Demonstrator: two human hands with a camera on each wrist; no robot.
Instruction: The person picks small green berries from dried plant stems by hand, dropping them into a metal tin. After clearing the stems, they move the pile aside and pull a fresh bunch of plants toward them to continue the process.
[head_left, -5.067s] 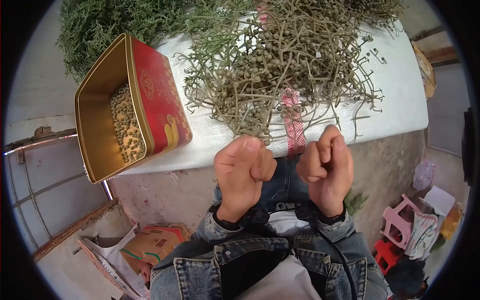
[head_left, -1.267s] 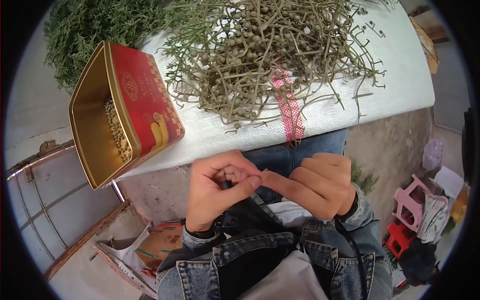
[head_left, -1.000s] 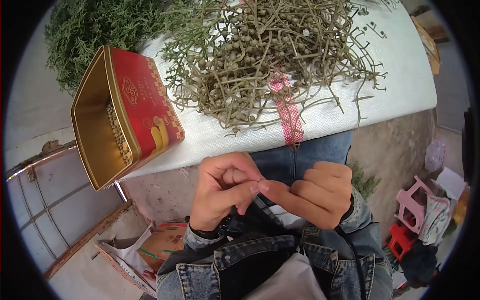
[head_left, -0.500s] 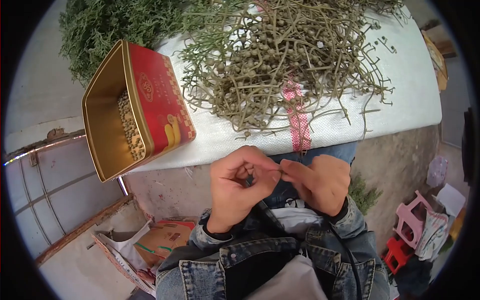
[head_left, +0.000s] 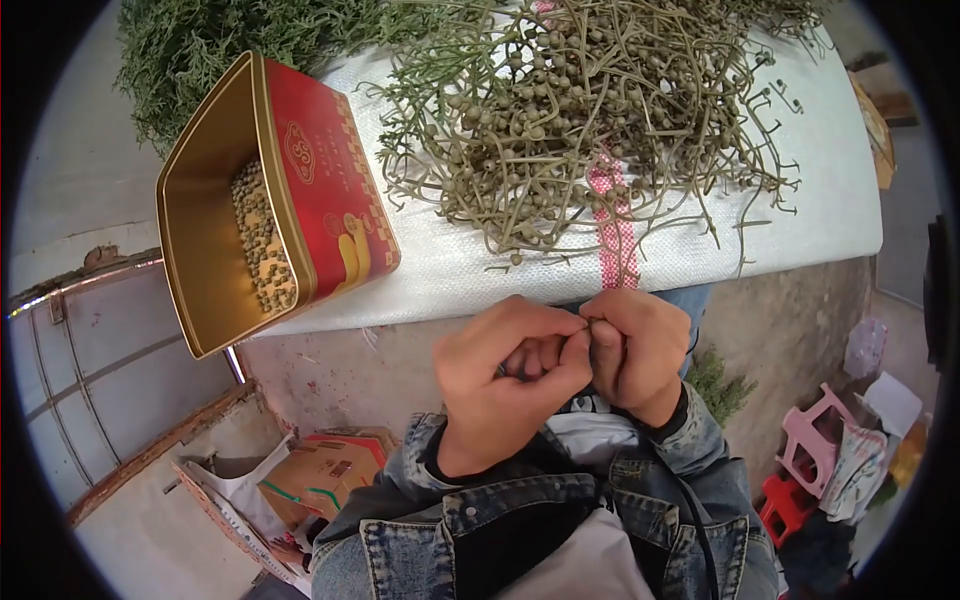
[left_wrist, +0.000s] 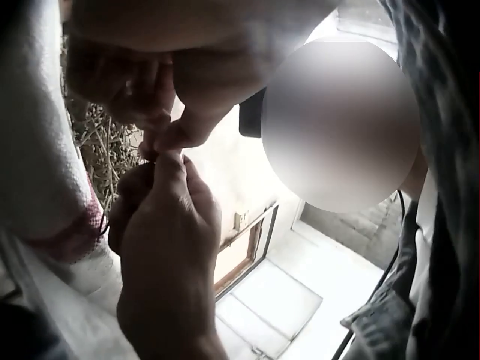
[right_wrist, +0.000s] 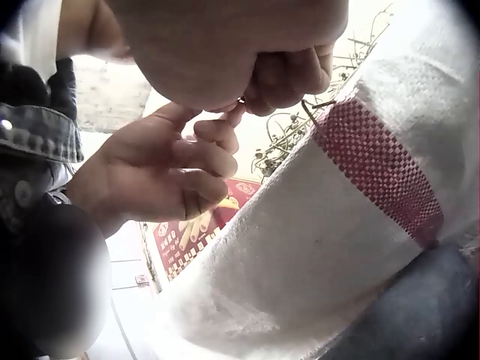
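My left hand (head_left: 515, 375) and right hand (head_left: 645, 350) meet in front of the white woven sack (head_left: 480, 290), fingertip to fingertip. Between their thumbs and index fingers they pinch a small brownish bit (head_left: 588, 325), mostly hidden; I cannot tell its exact kind. The other fingers of both hands are curled. Behind them on the sack lies a tangled pile of dried stems with round pods (head_left: 540, 130). A red and gold tin (head_left: 325, 170) lies on its side at the left, its mouth facing left, with small round seeds (head_left: 262, 245) inside.
Leafy green sprigs (head_left: 230, 50) are heaped at the back left. A pink checked band (head_left: 615, 240) crosses the sack. Below, a cardboard box (head_left: 325, 475) stands at left; a pink stool (head_left: 815, 440) and a red stool (head_left: 785, 508) stand at right.
The hands were apart with curled fingers 5 seconds ago, then came together. Since one second ago they have shifted right, and the right index finger has gone from extended to bent.
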